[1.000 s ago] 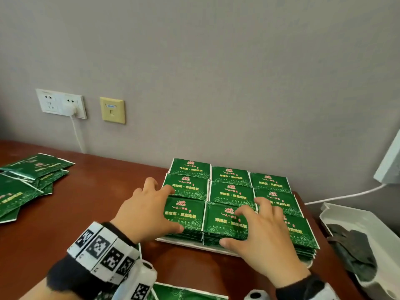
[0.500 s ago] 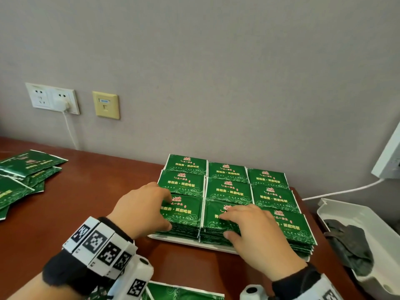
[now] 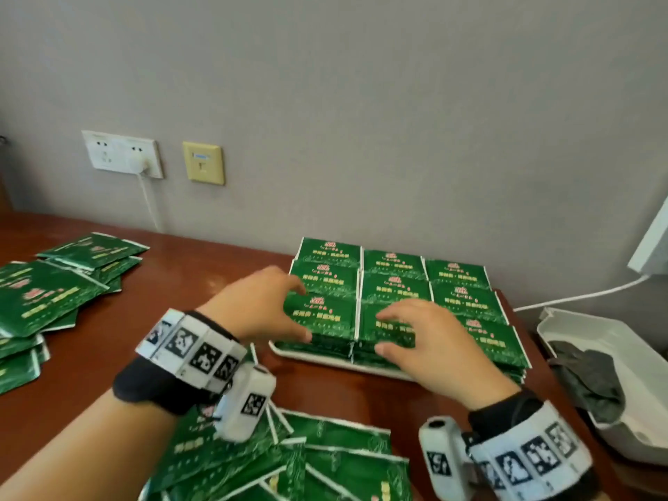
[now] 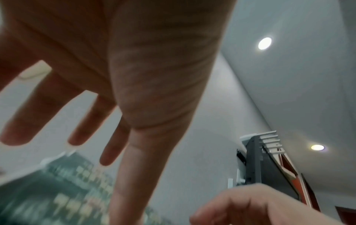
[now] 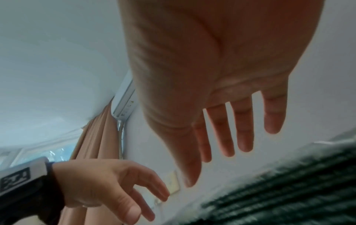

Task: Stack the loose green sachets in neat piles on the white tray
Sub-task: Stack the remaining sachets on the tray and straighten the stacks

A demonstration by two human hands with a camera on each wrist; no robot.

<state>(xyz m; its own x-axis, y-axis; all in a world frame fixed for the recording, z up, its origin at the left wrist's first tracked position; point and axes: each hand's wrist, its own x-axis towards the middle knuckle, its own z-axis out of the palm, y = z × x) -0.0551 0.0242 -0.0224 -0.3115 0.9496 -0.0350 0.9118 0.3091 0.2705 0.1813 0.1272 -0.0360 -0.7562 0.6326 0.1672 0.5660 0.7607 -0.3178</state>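
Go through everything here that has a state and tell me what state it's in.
Left hand: open, over front-left pile.
Right hand: open, over front-middle pile.
Tray: filled with nine neat piles.
Loose sachets: scattered, unstacked.
Socket: plug inserted.
Bin: holds dark cloth.

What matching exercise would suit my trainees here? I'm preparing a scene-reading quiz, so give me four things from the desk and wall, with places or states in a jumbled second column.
Things:
1. white tray
2. loose sachets
3. yellow wall plate
4. dark cloth

Places or states:
A. lying in the white bin at the desk's right end
B. scattered on the desk at far left
C. carrying a three-by-three block of green piles
D. on the wall, right of the white socket

Pairs: 1-C, 2-B, 3-D, 4-A
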